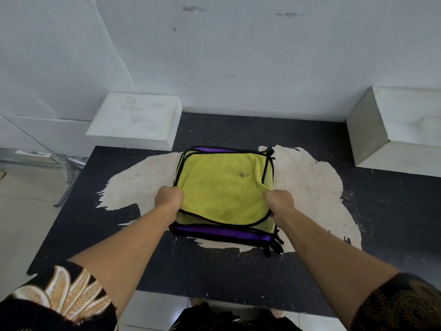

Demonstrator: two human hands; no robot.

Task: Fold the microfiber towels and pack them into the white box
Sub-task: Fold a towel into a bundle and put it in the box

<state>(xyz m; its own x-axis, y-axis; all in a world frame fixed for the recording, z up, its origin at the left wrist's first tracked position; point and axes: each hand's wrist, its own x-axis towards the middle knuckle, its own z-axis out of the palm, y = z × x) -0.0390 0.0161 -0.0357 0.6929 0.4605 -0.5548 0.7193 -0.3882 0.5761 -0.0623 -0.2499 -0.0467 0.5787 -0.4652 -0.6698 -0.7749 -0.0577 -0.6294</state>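
Observation:
A stack of microfiber towels lies in the middle of the black table (238, 271). The top towel (224, 187) is yellow with black trim; a purple towel (222, 231) shows below it along the near edge. My left hand (169, 197) grips the yellow towel's left edge. My right hand (279, 199) grips its right edge. The near part of the yellow towel is lifted a little between both hands. A white box (133, 120) sits at the back left of the table, and another white box (403, 130) stands at the back right.
The tabletop has a large worn pale patch (310, 187) around the towels. A white wall (238, 56) rises right behind the table. Pale floor tiles and a metal frame (69, 168) lie to the left.

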